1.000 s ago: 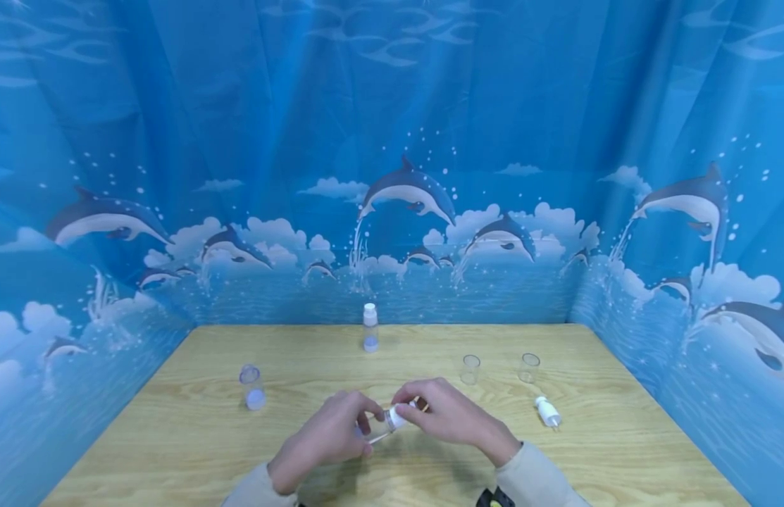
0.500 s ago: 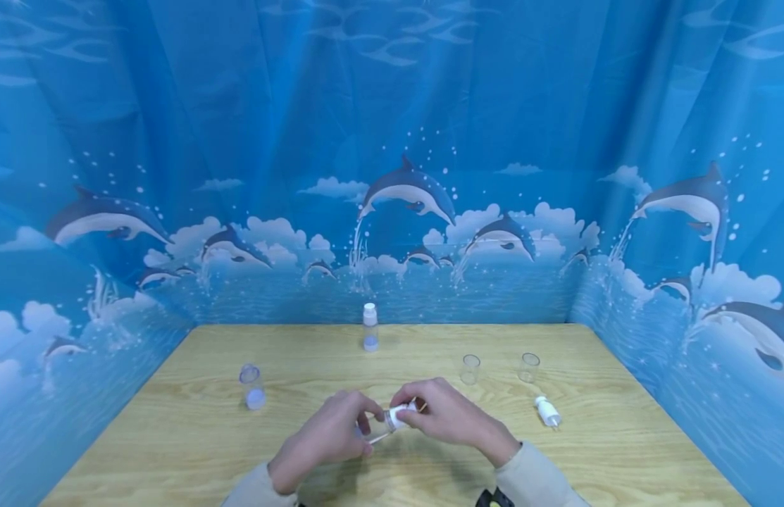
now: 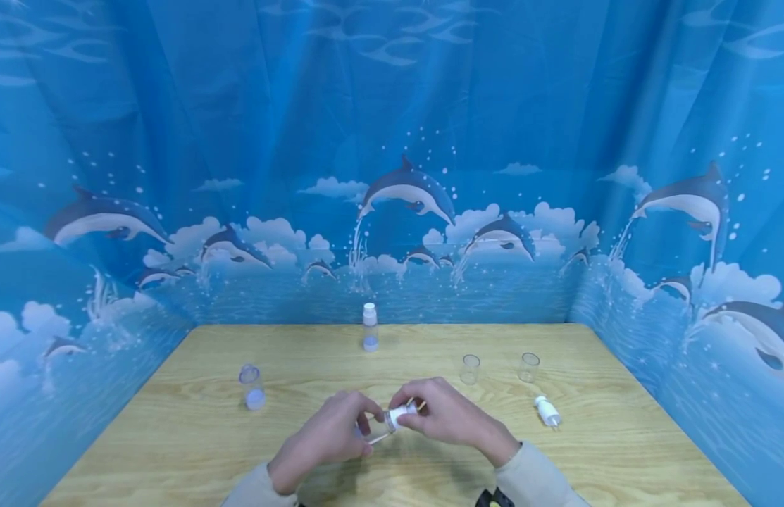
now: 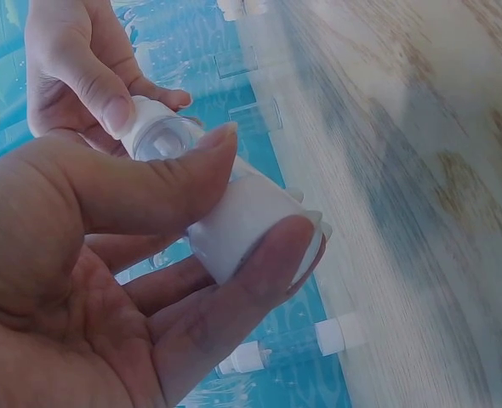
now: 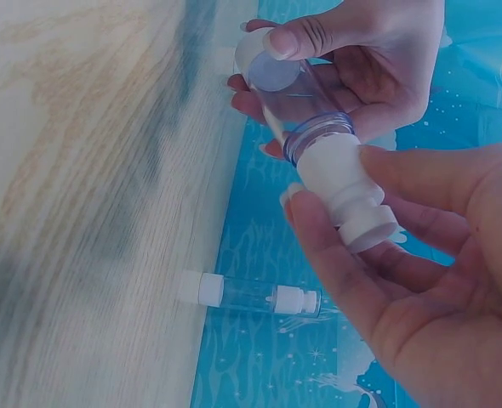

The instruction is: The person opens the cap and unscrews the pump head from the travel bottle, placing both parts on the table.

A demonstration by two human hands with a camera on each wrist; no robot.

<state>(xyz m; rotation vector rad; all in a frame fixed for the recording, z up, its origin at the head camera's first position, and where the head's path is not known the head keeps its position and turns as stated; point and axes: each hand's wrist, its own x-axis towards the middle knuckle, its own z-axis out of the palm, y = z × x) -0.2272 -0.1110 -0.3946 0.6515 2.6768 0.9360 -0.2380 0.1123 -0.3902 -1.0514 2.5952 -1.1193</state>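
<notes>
My left hand (image 3: 331, 429) grips a clear pump bottle (image 5: 306, 102) by its body and white base (image 4: 242, 225), fingers and thumb curled round it. The bottle is tilted, held low over the table. On its open end sits a white pump head (image 5: 340, 174), pinched between the thumb and fingers of my right hand (image 3: 445, 415). In the right wrist view the pump head meets the bottle's neck (image 5: 319, 132). How tightly it is seated I cannot tell.
Upright at the table's (image 3: 176, 436) back stands an assembled pump bottle (image 3: 370, 334). A capless bottle body (image 3: 252, 387) is at the left. Two clear caps (image 3: 470, 370) stand at the right, with a loose white pump head (image 3: 547, 412) lying near them. A blue dolphin curtain (image 3: 392, 141) surrounds the table.
My right fingers have shifted slightly round the pump head, leaving more of its white surface in sight. My left hand and the bottle have stayed in place.
</notes>
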